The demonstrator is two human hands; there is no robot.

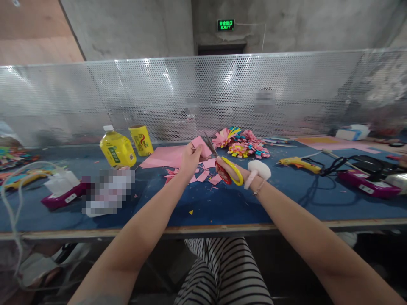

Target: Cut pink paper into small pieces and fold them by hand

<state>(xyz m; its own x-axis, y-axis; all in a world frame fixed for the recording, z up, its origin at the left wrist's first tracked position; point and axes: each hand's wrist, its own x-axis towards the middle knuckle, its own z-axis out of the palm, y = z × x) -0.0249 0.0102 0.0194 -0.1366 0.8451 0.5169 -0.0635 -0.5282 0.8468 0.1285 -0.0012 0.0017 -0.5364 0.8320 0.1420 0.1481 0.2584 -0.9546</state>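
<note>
In my left hand (190, 159) is a piece of pink paper (202, 145), pinched by the fingers and raised above the table. My right hand (227, 169) grips scissors (235, 170) with yellow and red handles. The scissor blades (210, 142) point up and left, parted, close to the paper's right edge; whether they touch it I cannot tell. Below both hands lie several small pink paper pieces (203, 176). A larger pink sheet (165, 156) rests flat behind my left hand. Fringed paper flowers (240, 142) in pink, yellow and blue are heaped beyond the scissors.
A yellow bottle (117, 147) and a yellow can (141, 140) stand at the back left. Yellow glue guns (300, 164) and purple power strips (369, 184) with cables lie to either side. A perforated metal screen (178, 97) closes off the table's back.
</note>
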